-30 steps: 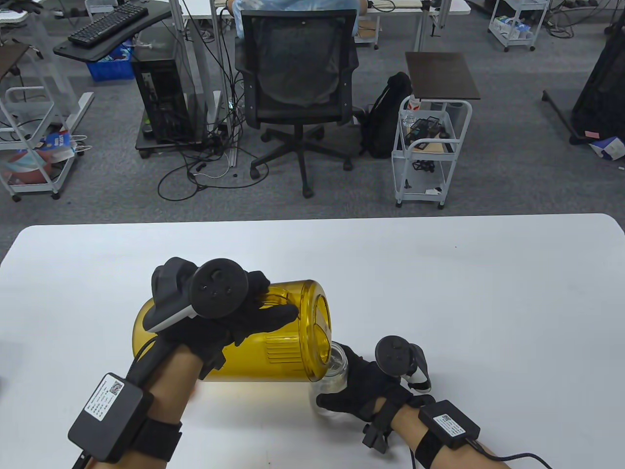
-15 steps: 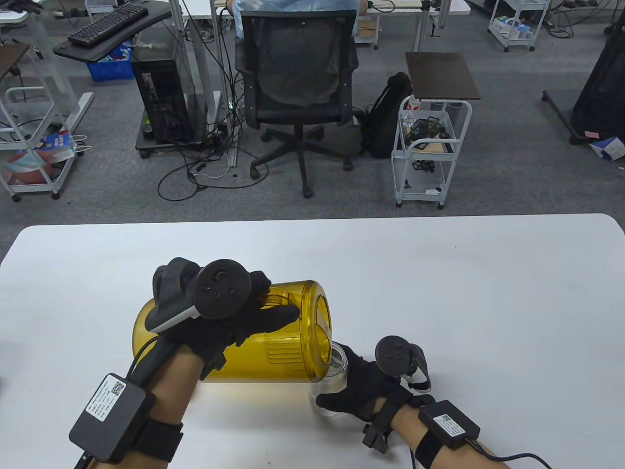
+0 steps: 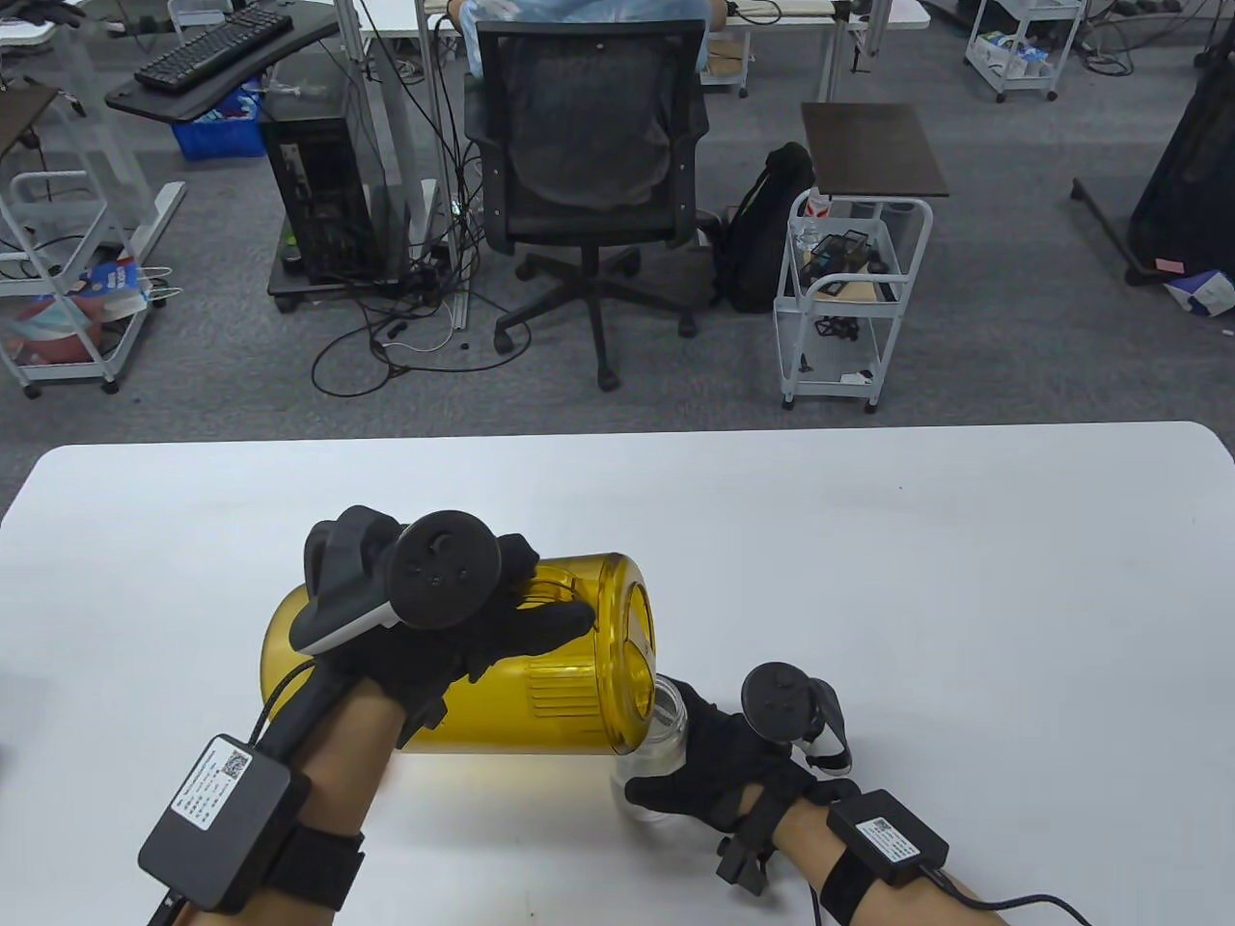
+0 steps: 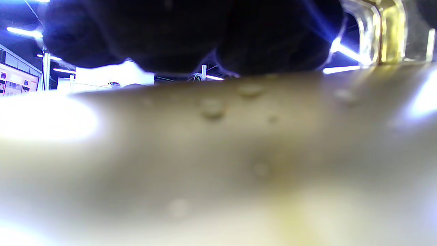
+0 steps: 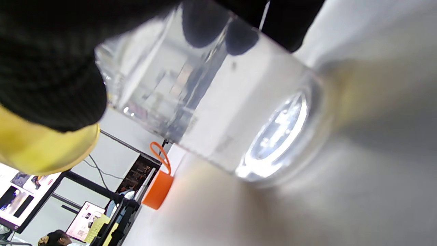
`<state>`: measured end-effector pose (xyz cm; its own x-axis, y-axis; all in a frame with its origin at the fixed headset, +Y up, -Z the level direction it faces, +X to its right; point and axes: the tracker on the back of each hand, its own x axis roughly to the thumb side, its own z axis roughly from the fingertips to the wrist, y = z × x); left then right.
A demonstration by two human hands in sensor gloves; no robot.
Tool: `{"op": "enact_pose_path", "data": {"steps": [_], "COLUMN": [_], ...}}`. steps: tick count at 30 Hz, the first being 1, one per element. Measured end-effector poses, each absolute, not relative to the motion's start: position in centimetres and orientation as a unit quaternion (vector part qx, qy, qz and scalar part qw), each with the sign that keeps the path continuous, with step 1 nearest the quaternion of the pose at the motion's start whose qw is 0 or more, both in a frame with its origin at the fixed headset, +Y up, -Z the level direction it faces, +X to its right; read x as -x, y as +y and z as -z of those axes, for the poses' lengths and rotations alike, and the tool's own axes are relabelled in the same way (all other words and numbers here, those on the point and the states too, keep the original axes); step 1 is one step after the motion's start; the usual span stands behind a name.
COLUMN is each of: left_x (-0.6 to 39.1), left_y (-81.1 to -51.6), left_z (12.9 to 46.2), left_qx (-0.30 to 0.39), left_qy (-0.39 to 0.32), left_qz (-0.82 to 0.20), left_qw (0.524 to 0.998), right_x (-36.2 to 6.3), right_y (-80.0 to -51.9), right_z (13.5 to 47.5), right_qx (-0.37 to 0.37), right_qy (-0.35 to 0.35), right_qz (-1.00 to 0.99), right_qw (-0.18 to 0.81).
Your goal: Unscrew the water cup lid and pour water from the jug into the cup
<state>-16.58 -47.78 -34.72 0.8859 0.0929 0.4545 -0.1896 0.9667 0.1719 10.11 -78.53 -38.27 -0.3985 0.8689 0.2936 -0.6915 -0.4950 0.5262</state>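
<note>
A yellow translucent jug [image 3: 560,699] lies tipped almost on its side above the white table [image 3: 868,559], its mouth over the rim of a clear glass cup [image 3: 664,719]. My left hand [image 3: 516,622] grips the jug by its handle [image 4: 385,34], and its blurred wet wall [image 4: 218,153] fills the left wrist view. The cup [image 5: 211,112] stands on the table with water in it, held by my right hand [image 3: 699,772], whose fingertips [image 5: 205,24] show through the glass. An orange lid [image 5: 157,189] with a loop lies on the table, apart from the cup.
Beyond the table's far edge stand an office chair [image 3: 589,164], a white trolley [image 3: 849,289] and a black backpack [image 3: 767,231]. Bare white tabletop stretches to the right and behind my hands.
My left hand has rolled very slightly to the right with the jug. The right hand and the cup have stayed still.
</note>
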Motion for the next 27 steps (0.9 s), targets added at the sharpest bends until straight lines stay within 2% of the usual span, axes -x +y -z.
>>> {"op": "enact_pose_path", "data": {"steps": [27], "left_x": [16.59], "left_y": [-47.47], "left_z": [34.63], "left_qx": [-0.114], "left_qy": [-0.229], "left_qz": [-0.065], "left_qw": [0.965], "right_x": [-10.11], "right_y": [-78.52], "right_z": [38.31], "right_qx": [-0.274], "right_qy": [0.163], "right_qz": [-0.820], "right_qw": [0.475]}}
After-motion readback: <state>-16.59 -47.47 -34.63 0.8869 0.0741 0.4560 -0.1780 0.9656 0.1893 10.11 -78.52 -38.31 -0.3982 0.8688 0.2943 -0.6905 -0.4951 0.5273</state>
